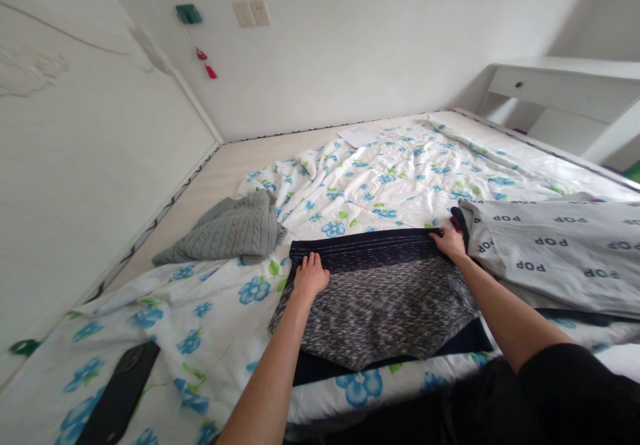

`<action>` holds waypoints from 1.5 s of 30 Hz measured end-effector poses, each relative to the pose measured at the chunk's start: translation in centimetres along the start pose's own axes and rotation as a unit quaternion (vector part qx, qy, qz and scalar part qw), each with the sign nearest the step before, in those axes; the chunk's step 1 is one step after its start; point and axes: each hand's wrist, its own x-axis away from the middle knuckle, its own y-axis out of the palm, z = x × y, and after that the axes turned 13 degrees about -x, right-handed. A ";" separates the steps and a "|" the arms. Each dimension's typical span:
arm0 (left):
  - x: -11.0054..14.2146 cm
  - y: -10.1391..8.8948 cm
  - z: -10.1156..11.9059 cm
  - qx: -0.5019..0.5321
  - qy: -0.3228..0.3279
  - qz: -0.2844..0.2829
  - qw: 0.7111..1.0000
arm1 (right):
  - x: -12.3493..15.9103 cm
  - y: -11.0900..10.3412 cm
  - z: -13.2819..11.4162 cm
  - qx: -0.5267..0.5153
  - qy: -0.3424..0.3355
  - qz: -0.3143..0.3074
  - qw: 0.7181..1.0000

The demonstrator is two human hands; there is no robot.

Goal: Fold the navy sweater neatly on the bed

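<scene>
My left grip [311, 277] lies spread, palm down with the fingers apart, on a knit garment [375, 308] that has a navy ribbed band along its far side and a marled grey and black body. My right grip [450, 242] sits at the band's far corner with its fingers curled over the edge; at this angle I cannot tell whether it pinches the knit or only rests on it. The garment lies flat on a floral quilt [210, 338] with blue flowers and green leaves, close to the near edge of the bed [260, 165]. A darker navy layer [320, 369] shows beneath its lower edge. Just to the right is a grey cloth [555, 251] printed repeatedly with "POP", the only writing I can read. To the left lies a grey cable-knit sweater [225, 231], and nearer me a black phone [120, 391]. A sheet of paper [356, 136] sits at the quilt's far edge.
</scene>
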 end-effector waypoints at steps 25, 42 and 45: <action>0.3 -0.5 -0.1 0.024 0.010 -0.004 1.000 | 17.0 15.5 -20.5 0.092 -0.344 -0.361 0.862; -0.5 0.4 -0.3 0.036 0.018 -0.002 0.999 | 7.8 4.1 -8.0 0.185 -0.215 -0.298 0.911; -0.4 0.2 -0.3 0.026 0.018 -0.005 0.999 | 7.0 4.2 -7.6 0.189 -0.196 -0.289 0.918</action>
